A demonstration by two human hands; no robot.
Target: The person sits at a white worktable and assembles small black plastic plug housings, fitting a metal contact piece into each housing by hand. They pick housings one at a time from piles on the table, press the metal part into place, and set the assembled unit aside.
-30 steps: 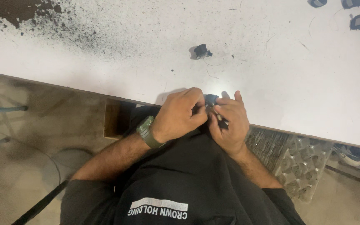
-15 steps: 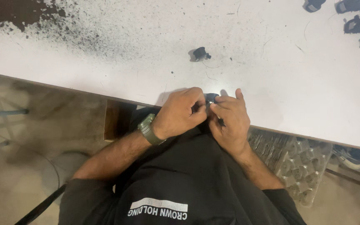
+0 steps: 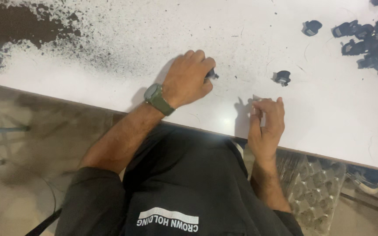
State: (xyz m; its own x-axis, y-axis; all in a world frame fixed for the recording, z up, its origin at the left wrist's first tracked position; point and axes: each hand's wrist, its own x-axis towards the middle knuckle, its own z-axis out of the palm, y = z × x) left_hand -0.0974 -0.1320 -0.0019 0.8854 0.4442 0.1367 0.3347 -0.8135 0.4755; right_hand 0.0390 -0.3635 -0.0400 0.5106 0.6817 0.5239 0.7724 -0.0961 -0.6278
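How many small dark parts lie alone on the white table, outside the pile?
2: one small dark part beyond the right hand, another left of the pile. The left hand holds a third, mostly hidden.

small dark part | pinched in left hand | on white table | shape unclear

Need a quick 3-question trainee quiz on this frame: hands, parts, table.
1. True or false: the left hand grips a small dark part on the white table.
2. Which lies nearest the right hand? A) the lone dark part B) the pile of dark parts C) the black-speckled patch
3. What is on the left wrist?

Key: 1 true; 2 A; 3 a green watch.
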